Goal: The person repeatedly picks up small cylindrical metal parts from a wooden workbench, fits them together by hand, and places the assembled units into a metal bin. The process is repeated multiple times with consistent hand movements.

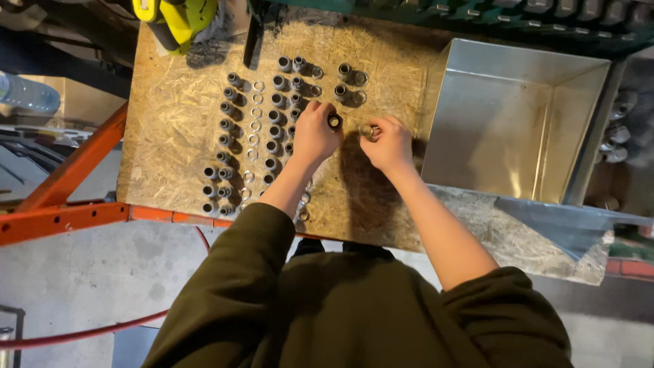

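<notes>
— What's in the left hand [315, 133]?

— A short metal sleeve [334, 120], pinched at the fingertips over the chipboard bench top [177, 116], bore facing up, so its long axis stands about upright.

— And the right hand [390, 144]?

— Closed on a small metal ring [368, 130], just beside the sleeve, not touching it as far as I can see.

— How would they handle?

— Stiff, smooth, heavy for their size I'd guess (steel, by the shine). Best gripped across the outer wall; the ring by its edge.

— Anything around?

— Rows of upright sleeves [228, 123] and flat rings [255, 112] to the left, an open sheet-metal bin [538, 75] on the right.
</notes>
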